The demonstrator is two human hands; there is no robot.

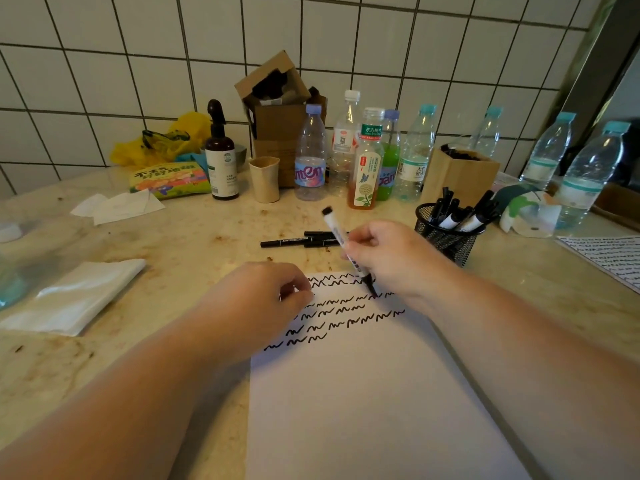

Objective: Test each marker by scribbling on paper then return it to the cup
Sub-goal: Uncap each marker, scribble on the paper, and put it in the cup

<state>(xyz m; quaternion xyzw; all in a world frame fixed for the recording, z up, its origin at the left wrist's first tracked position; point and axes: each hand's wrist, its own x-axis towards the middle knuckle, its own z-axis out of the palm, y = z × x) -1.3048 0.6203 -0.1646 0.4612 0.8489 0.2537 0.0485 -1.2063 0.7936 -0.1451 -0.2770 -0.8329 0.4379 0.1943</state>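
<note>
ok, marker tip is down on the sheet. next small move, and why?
Probably drag the white-barrelled black marker in the right hand rightwards to finish this squiggle: its tip touches the white paper, which the left hand pins. The black mesh cup comes afterwards.

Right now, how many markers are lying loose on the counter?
2, side by side beyond the paper: a thin one and a thicker one. The right hand may hide more.

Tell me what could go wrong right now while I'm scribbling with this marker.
1. The left hand rests on fresh scribbles on the paper, so wet ink may smear.
2. The marker in the right hand is writing near the sheet's top edge and could stray onto the countertop.
3. Two black pens lie loose beyond the paper; they could get mixed up with untested ones in the mesh cup.
</note>
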